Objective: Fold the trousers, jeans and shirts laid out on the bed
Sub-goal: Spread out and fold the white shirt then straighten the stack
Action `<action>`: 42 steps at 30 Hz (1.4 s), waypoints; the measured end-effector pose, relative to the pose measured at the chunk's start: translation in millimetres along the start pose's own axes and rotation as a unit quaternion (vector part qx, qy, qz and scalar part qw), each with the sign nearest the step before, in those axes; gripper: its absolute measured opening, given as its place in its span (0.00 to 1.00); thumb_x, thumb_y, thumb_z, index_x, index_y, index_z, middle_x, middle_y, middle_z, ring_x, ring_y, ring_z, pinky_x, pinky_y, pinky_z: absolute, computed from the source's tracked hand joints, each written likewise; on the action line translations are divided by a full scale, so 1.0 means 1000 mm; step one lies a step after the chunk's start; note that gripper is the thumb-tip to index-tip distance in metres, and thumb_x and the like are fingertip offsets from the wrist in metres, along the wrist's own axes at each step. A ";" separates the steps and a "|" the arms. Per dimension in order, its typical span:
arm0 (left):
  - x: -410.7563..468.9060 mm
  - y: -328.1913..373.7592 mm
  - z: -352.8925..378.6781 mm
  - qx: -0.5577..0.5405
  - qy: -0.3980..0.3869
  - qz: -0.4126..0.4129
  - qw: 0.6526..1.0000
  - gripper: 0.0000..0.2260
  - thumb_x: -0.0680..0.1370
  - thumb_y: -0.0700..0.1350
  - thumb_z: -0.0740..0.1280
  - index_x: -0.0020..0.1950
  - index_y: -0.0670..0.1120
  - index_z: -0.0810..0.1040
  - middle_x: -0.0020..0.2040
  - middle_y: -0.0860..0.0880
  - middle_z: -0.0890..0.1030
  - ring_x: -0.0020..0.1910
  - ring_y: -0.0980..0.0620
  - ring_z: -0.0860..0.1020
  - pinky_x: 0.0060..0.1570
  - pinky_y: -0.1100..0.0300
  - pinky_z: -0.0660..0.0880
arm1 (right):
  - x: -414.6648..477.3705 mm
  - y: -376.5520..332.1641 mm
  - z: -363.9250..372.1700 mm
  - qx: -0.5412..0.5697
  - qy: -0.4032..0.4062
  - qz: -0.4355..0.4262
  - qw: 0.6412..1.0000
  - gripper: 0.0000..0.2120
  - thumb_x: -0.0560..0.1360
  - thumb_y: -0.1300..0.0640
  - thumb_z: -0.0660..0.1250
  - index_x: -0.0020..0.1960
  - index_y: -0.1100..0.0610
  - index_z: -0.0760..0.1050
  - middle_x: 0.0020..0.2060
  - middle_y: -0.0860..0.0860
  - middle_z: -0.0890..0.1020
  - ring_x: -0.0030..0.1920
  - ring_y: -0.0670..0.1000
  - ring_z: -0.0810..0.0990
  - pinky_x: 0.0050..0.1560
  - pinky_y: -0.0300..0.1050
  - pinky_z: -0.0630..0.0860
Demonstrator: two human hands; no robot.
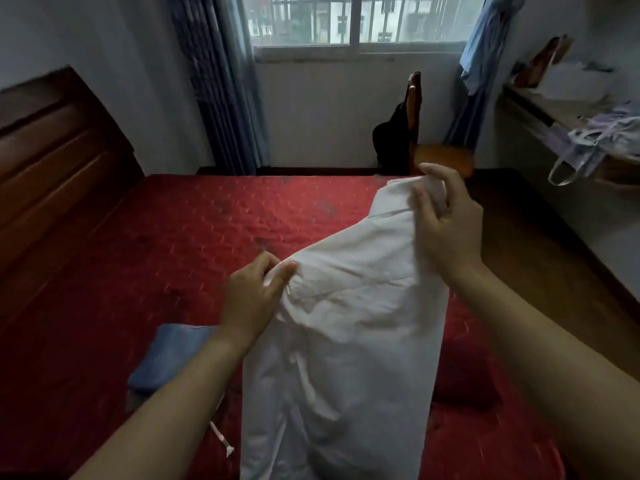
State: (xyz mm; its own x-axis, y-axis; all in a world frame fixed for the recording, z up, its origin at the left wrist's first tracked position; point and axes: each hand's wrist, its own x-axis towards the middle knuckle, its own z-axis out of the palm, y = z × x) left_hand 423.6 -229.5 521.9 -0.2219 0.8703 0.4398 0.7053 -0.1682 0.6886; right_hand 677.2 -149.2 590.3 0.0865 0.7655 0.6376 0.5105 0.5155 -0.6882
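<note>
A white garment (346, 323), plain, creased and crossed by a few stitched seams, hangs in the air over the near right part of the bed (207, 237). Its lower end falls out of view at the near edge, and whether it is trousers or a shirt cannot be told. The right hand (446, 220) grasps its top corner, raised and farther off, with fingers curled into bunched cloth. The left hand (258, 292), lower and nearer, pinches the garment's left edge between thumb and fingers. A folded blue garment (166, 358) lies on the bed just left of the left forearm, and a thin white cord (221, 441) shows near it. The bed has a red quilted cover and a dark wooden headboard (59, 161) on the left. At the far wall are a barred window (349, 19), grey-blue curtains (221, 84) and a wooden chair (414, 112) draped with something dark. A shelf (540, 109) on the right carries pale cloth and bags.
</note>
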 end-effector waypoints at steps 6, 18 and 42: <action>0.066 -0.098 0.081 -0.005 -0.091 -0.054 0.994 0.15 0.75 0.56 0.65 0.34 0.48 0.70 0.26 0.52 0.73 0.28 0.56 0.71 0.29 0.69 0.64 | 0.017 0.108 0.097 -0.057 -0.027 0.082 0.995 0.13 0.78 0.51 0.62 0.62 0.47 0.72 0.46 0.41 0.77 0.44 0.38 0.76 0.43 0.26 0.70; 0.164 -0.276 0.285 0.147 -0.135 -0.120 0.972 0.21 0.76 0.60 0.57 0.66 0.54 0.69 0.63 0.49 0.72 0.61 0.44 0.70 0.57 0.47 0.67 | 0.029 0.349 0.286 -0.191 -0.203 0.164 0.946 0.29 0.77 0.49 0.62 0.74 0.59 0.57 0.71 0.57 0.62 0.70 0.55 0.63 0.65 0.51 0.65; -0.085 -0.409 0.410 0.096 -0.293 -0.343 0.887 0.31 0.78 0.42 0.63 0.74 0.61 0.52 0.49 0.48 0.79 0.35 0.57 0.73 0.34 0.67 0.67 | -0.301 0.481 0.278 -0.187 -0.314 0.402 0.839 0.30 0.75 0.59 0.65 0.74 0.49 0.59 0.66 0.54 0.72 0.62 0.57 0.73 0.57 0.45 0.68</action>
State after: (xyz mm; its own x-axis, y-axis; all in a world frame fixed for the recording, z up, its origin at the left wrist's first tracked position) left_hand 430.6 -44.9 -33.6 -0.2943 0.8382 -0.4591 0.6534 0.5270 0.5434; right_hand 658.6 -24.4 -28.9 0.1238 0.9206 -0.3705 0.7460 -0.3325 -0.5769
